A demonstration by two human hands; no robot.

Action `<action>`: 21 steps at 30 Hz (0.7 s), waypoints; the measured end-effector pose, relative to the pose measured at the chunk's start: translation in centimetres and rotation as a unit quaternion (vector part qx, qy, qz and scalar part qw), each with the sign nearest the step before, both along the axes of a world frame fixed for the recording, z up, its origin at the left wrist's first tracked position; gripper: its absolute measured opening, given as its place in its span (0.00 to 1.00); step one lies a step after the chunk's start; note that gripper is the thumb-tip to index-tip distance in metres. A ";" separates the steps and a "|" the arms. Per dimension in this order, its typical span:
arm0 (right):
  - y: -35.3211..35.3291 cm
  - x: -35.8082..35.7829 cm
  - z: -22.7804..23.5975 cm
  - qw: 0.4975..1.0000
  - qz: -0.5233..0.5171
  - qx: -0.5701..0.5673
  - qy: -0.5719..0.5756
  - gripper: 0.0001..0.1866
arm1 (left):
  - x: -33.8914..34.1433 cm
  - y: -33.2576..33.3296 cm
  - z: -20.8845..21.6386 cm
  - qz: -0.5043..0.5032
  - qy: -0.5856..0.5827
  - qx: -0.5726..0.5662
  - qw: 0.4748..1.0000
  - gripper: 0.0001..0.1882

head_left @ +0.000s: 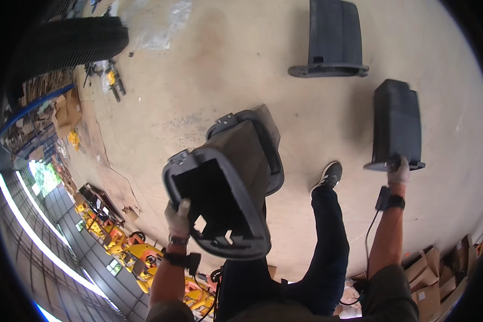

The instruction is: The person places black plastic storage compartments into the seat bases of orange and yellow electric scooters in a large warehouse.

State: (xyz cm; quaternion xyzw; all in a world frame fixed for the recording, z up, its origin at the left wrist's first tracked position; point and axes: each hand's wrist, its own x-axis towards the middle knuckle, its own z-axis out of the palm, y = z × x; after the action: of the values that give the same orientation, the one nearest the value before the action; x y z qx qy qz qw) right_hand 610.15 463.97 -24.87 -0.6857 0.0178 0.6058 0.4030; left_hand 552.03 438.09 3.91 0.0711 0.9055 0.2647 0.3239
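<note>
My left hand [177,220], in a pale glove, is closed on the rim of a black plastic housing [247,158], a deep box shape with a wide flange round its opening. That opening faces me, with cut-outs near its lower edge. Just beyond it is a second flanged housing [272,126]; whether one sits inside the other I cannot tell. Over on the right, my gloved right hand [399,172] grips the flanged edge of another black housing [396,121]. A similar housing [335,35] lies apart on the floor at the far side.
My shoe [331,174] is on the concrete floor between the housings. Cardboard boxes [432,282] are piled at the lower right. Yellow machines [139,257] stand at the lower left. A ribbed black object [86,40], clear plastic sheeting [163,24] and flattened cardboard [94,134] lie farther left.
</note>
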 end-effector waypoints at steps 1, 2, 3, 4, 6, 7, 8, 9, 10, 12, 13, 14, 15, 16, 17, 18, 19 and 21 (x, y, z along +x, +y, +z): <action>-0.1 -2.8 3.6 0.998 0.039 0.031 -0.033 0.06 | -0.4 -0.7 -0.1 0.024 -0.018 0.027 0.999 0.18; -0.4 -5.0 7.6 0.995 0.068 0.063 -0.027 0.05 | -0.3 -1.7 -1.0 0.018 -0.023 0.042 0.999 0.18; -0.4 -6.2 11.4 0.997 0.039 0.062 -0.038 0.05 | 0.1 -0.6 -1.0 0.001 -0.017 0.044 0.999 0.19; -0.6 -6.2 14.5 0.990 0.101 0.095 -0.015 0.08 | 0.7 0.4 -0.9 -0.017 -0.015 0.049 0.999 0.20; 0.7 -13.6 25.5 0.971 0.197 0.131 -0.019 0.22 | -0.2 -0.8 -1.3 -0.007 -0.044 0.058 0.997 0.20; 0.7 -15.3 28.6 0.963 0.216 0.159 -0.017 0.23 | -0.3 -0.6 -1.5 -0.021 -0.060 0.034 0.997 0.20; 0.7 -16.3 31.2 0.954 0.236 0.184 -0.012 0.25 | -0.4 -0.7 -1.8 -0.036 -0.073 0.008 0.997 0.20; 0.8 -17.0 33.4 0.943 0.265 0.199 -0.021 0.26 | -0.4 -1.2 -2.6 -0.049 -0.066 0.040 0.996 0.21; 0.9 -17.6 35.8 0.932 0.295 0.209 -0.028 0.26 | 0.0 -1.3 -2.8 -0.044 -0.072 0.055 0.995 0.21; 1.3 -19.1 40.4 0.908 0.334 0.246 -0.062 0.25 | 0.3 -1.8 -3.2 -0.023 -0.096 0.138 0.986 0.24; 1.2 -19.9 42.5 0.890 0.369 0.260 -0.065 0.24 | 0.3 -2.6 -3.6 0.009 -0.130 0.176 0.976 0.26; 1.0 -20.9 44.7 0.869 0.406 0.275 -0.065 0.22 | 0.2 -4.8 -5.5 0.005 -0.054 0.162 0.985 0.27; 1.0 -21.8 46.4 0.864 0.411 0.281 -0.074 0.22 | 0.9 -4.2 -5.4 0.029 -0.051 0.158 0.986 0.28; 0.6 -23.2 48.3 0.838 0.444 0.298 -0.112 0.21 | 1.7 -3.5 -4.3 0.054 -0.045 0.150 0.986 0.29; 0.3 -24.5 49.9 0.809 0.475 0.314 -0.149 0.20 | 2.0 -3.0 -3.0 0.067 -0.062 0.155 0.984 0.29; 0.2 -25.6 51.3 0.803 0.482 0.318 -0.149 0.20 | 2.0 -2.6 -1.3 0.083 -0.074 0.159 0.981 0.30; 0.0 -26.7 52.3 0.766 0.521 0.331 -0.180 0.20 | 2.0 -2.5 -0.4 0.079 -0.088 0.212 0.970 0.30; -0.6 -28.7 53.4 0.731 0.557 0.355 -0.174 0.20 | 1.9 -2.2 2.4 0.075 -0.188 0.257 0.945 0.32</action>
State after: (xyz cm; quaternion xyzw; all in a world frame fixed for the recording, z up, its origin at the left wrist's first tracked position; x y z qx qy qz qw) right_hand 581.48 463.35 28.56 -0.4733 -0.6539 0.5540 0.2038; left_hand 553.89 435.93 6.34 0.0328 0.7322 0.5202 0.4384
